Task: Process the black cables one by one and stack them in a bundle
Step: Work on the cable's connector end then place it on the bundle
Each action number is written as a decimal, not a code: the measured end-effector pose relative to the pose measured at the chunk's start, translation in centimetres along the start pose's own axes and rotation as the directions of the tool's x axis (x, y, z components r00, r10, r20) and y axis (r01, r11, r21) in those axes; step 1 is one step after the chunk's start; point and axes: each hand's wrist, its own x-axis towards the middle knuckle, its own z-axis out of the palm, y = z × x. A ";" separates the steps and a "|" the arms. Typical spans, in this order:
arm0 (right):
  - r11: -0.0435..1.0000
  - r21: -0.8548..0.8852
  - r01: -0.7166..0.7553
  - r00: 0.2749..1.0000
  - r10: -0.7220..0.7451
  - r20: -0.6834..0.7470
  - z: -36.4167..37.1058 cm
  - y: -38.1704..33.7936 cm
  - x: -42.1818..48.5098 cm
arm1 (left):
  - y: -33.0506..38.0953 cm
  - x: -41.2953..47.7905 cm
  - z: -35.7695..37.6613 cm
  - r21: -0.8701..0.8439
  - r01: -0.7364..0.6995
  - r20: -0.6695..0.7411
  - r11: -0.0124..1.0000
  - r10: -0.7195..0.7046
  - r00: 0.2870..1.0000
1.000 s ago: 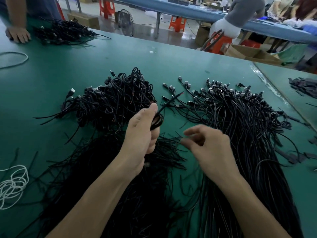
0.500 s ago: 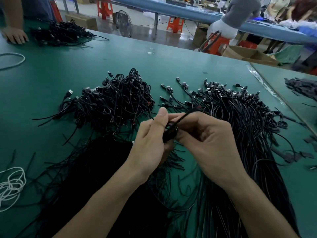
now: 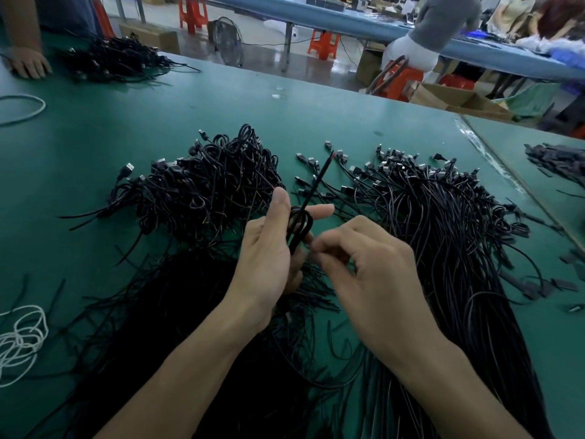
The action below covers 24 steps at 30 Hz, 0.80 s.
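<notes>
My left hand [image 3: 269, 251] holds a small coil of black cable [image 3: 299, 224] between thumb and fingers, its free end sticking up and away. My right hand [image 3: 373, 274] sits just right of the coil, fingers curled, fingertips pinched near the coil's lower end; what they pinch is blurred. A heap of coiled black cables [image 3: 205, 185] lies behind my left hand. A large spread of straight black cables with USB plugs [image 3: 443, 217] lies to the right. More loose black cable [image 3: 177, 312] lies under my forearms.
The green table [image 3: 95, 137] also carries a white cable loop [image 3: 22, 106] far left, white cord [image 3: 19, 340] near left, and another black cable pile [image 3: 117, 58] beside another person's hand [image 3: 28, 64]. Dark parts [image 3: 557, 160] lie on the right table.
My right hand came to the coil, then drew back down and right of it. The coil's free end now points up and away, and my left hand has risen slightly.
</notes>
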 end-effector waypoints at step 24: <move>0.997 0.058 0.042 0.926 -0.061 0.372 -2.8 1.2 0.9 | 0.1 -0.2 -1.5 0.362 0.384 0.566 0.850 -0.527 0.634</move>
